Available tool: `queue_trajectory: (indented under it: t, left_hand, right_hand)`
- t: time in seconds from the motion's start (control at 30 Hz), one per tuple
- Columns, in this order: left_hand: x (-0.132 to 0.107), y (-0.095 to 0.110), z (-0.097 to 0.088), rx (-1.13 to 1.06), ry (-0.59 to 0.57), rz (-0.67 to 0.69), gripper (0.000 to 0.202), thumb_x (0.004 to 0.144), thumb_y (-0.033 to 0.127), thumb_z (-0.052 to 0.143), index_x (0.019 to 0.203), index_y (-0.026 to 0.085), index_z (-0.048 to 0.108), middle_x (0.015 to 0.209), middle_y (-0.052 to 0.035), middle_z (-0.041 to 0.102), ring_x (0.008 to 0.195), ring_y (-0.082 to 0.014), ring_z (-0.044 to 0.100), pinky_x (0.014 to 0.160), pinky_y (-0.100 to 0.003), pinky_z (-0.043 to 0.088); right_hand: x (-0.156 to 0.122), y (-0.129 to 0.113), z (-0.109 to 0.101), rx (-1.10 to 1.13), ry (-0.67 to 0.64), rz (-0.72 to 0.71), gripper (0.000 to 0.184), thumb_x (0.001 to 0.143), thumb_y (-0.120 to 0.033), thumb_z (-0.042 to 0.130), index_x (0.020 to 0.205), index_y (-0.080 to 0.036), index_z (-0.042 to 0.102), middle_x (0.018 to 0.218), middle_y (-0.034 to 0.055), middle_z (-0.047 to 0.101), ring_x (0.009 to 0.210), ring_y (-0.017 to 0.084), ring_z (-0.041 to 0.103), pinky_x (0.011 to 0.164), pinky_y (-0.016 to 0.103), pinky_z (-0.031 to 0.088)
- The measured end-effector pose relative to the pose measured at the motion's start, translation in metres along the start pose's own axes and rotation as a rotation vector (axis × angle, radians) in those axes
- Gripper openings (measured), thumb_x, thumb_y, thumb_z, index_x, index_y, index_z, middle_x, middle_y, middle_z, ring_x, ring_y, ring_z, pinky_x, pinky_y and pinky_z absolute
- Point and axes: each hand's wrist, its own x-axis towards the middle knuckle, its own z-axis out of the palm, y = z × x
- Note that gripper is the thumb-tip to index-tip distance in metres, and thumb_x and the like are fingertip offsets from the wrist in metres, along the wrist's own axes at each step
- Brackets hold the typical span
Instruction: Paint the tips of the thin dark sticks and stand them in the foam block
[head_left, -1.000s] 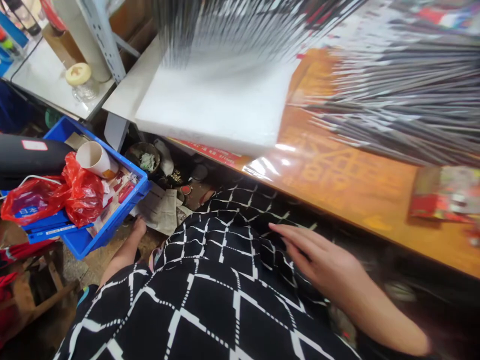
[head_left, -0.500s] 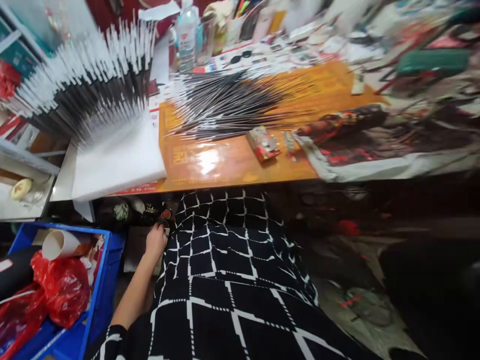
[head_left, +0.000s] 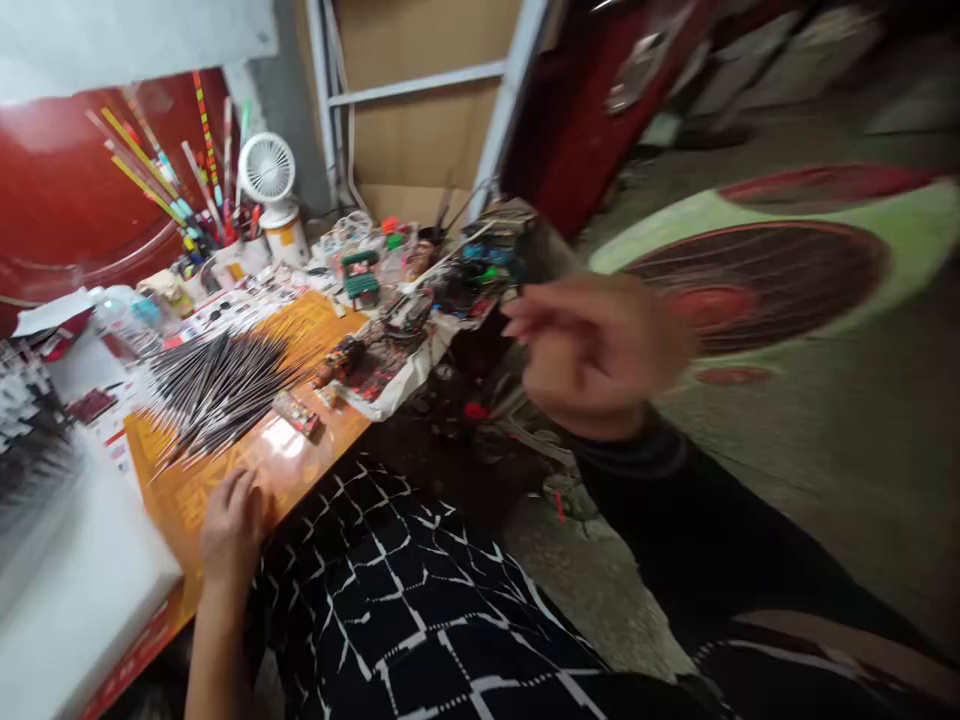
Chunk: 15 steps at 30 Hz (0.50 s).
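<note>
My left hand (head_left: 231, 522) lies by the front edge of the orange tabletop (head_left: 281, 468), fingers stretched out and nothing visible in them. A heap of thin dark pointed sticks (head_left: 217, 385) lies just beyond it, with a small patterned box (head_left: 298, 413) at the heap's near side. Raised off to the right of the table, my right hand (head_left: 600, 350) has its fingers curled together. It is smeared by motion, and whatever it may hold is hidden. At the left, a white foam block (head_left: 90, 590) has dark, white-topped sticks (head_left: 30, 420) standing in it.
A small white fan (head_left: 268, 168) and cups of colourful rods (head_left: 217, 220) stand at the back. Cluttered tools and scraps (head_left: 390, 340) cover the table's right end. A green and red round-patterned object (head_left: 780, 270) is on the right, above the grey floor (head_left: 885, 470).
The view has swung to the right. My left hand has come up from beside my lap to the tabletop. My right hand has come into view, raised at the right.
</note>
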Motion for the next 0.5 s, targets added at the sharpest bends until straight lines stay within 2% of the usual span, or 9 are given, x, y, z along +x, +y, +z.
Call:
queue_trajectory:
  t: [0.07, 0.17, 0.33, 0.5]
  left_hand:
    - [0.033, -0.011, 0.004, 0.088, -0.067, -0.031, 0.036, 0.098, 0.034, 0.048, 0.129, 0.018, 0.058, 0.129, -0.0162, 0.061, 0.118, -0.0295, 0.060, 0.102, -0.046, 0.052]
    - [0.059, -0.024, 0.011, 0.220, -0.155, -0.066, 0.039, 0.099, 0.033, 0.041, 0.130, 0.014, 0.056, 0.130, -0.0182, 0.058, 0.118, -0.0306, 0.057, 0.102, -0.046, 0.050]
    - [0.060, -0.035, 0.021, 0.351, -0.179, -0.074, 0.035, 0.101, 0.034, 0.034, 0.112, 0.015, 0.062, 0.105, -0.0131, 0.064, 0.100, -0.0280, 0.059, 0.093, -0.042, 0.050]
    - [0.051, -0.041, 0.024, 0.348, -0.171, -0.155, 0.032, 0.102, 0.036, 0.034, 0.096, 0.021, 0.062, 0.093, -0.0073, 0.062, 0.088, -0.0240, 0.059, 0.078, -0.035, 0.048]
  right_hand:
    - [0.015, 0.025, 0.003, -0.024, 0.043, 0.057, 0.028, 0.102, -0.021, 0.038, 0.118, -0.019, 0.062, 0.100, 0.0073, 0.072, 0.079, 0.012, 0.066, 0.082, 0.030, 0.056]
    - [0.026, 0.068, 0.014, -0.043, 0.010, 0.219, 0.028, 0.097, -0.019, 0.042, 0.119, -0.016, 0.059, 0.107, 0.0100, 0.072, 0.073, 0.011, 0.065, 0.072, 0.026, 0.055]
    - [0.029, 0.134, 0.033, 0.044, -0.096, 0.356, 0.030, 0.089, -0.017, 0.045, 0.117, -0.017, 0.057, 0.100, 0.0066, 0.072, 0.063, 0.012, 0.064, 0.064, 0.026, 0.053]
    - [0.056, 0.176, 0.061, 0.014, -0.211, 0.396, 0.032, 0.090, -0.018, 0.045, 0.121, -0.016, 0.055, 0.098, 0.0066, 0.073, 0.063, 0.013, 0.065, 0.068, 0.027, 0.054]
